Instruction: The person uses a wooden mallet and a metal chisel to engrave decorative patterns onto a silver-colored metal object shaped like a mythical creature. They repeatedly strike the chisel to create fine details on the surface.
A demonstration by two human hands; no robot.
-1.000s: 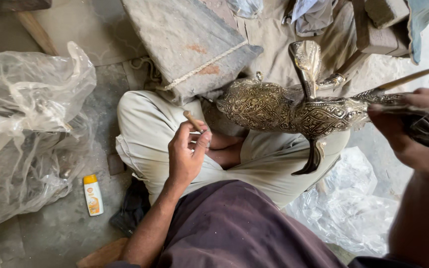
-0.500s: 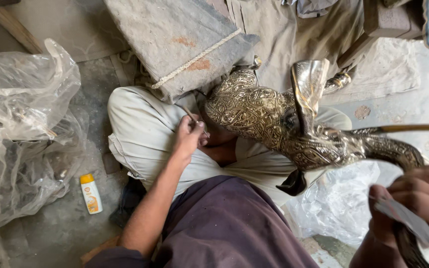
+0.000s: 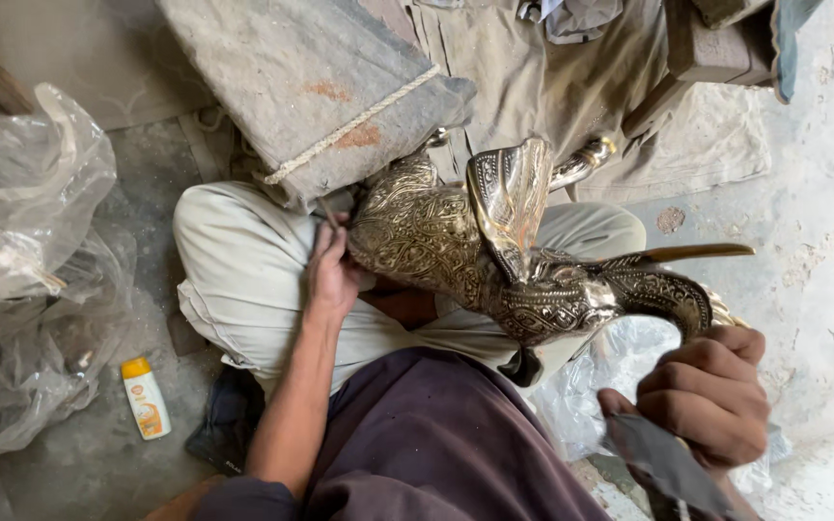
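Observation:
An engraved brass bird figure (image 3: 475,256) lies across my lap, its raised wing (image 3: 509,198) pointing up and its curved neck (image 3: 663,289) to the right. My left hand (image 3: 330,265) holds a thin tool against the bird's rounded body on the left. My right hand (image 3: 711,396) sits at the lower right, closed around a flat dark tool (image 3: 668,468), just below the bird's neck. I sit cross-legged in pale trousers (image 3: 243,280).
A grey stone block (image 3: 311,87) bound with rope lies ahead of my knees. Crumpled clear plastic (image 3: 21,260) fills the left side, and more plastic lies under the bird at the right. A small yellow and white bottle (image 3: 145,397) lies on the floor. Cloth (image 3: 571,87) covers the ground beyond.
The brass bird has settled lower on my lap and turned. My left hand moved up against its body. My right hand dropped to the lower right, away from the neck.

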